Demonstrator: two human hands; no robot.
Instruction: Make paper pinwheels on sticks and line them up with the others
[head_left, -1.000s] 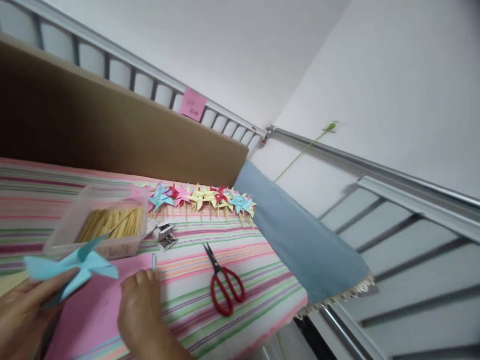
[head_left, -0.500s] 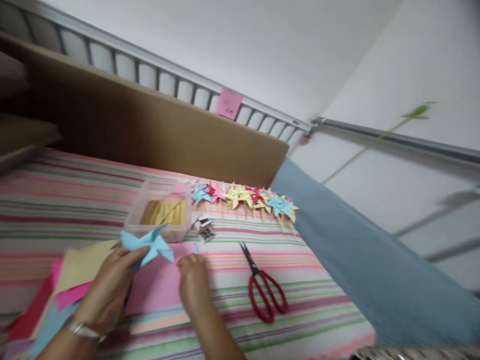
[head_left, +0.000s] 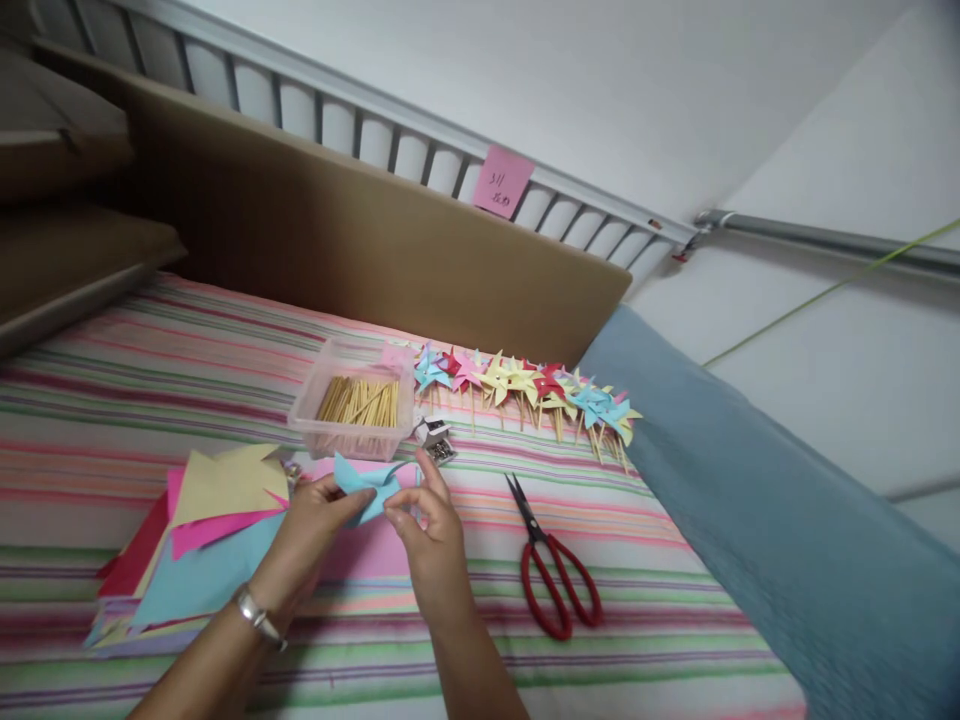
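My left hand (head_left: 306,535) is closed, thumb and fingers pinching a light blue paper pinwheel (head_left: 383,485). At the pinwheel's right edge, my right hand (head_left: 435,548) brings thumb and index finger together on the paper, its other fingers raised. Whether a tiny part is also between those fingertips cannot be seen. Under both hands lies a pink sheet (head_left: 367,553). Just beyond them are a small open box of metal pins (head_left: 441,450) and a clear plastic box (head_left: 306,412) of short wooden sticks (head_left: 360,402).
Red-handled scissors (head_left: 551,570) lie to the right. A stack of coloured paper (head_left: 202,570) sits at left. Several finished pinwheels on sticks (head_left: 517,380) line the back, before a cardboard panel (head_left: 375,250). A striped cloth (head_left: 637,610) covers the table.
My right hand has come up from the pink sheet to the pinwheel. The pinwheel is now held between both hands. The view has shifted left, so things appear further right.
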